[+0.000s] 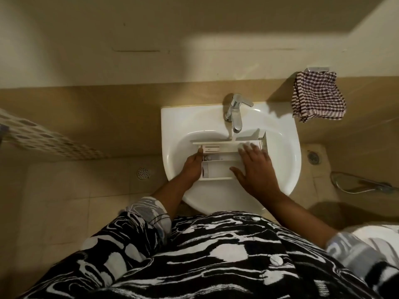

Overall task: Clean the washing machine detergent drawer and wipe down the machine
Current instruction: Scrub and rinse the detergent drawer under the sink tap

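Observation:
The white detergent drawer (pixel 220 167) lies in the white sink (pixel 172 126), under the chrome tap (pixel 234 114). Its compartments face up and its front panel points to the right. My left hand (pixel 192 167) grips the drawer's left end, thumb on the top edge. My right hand (pixel 255 169) lies flat with fingers spread over the drawer's right part, covering it. A thin stream of water seems to fall from the tap onto the drawer's far edge. The washing machine is out of view.
A checked cloth (pixel 317 98) hangs on the wall right of the sink. Floor drains (pixel 143 173) sit left and right of the basin. A hand shower hose (pixel 362 184) lies at the right. A dotted curtain (pixel 43 137) hangs at the left.

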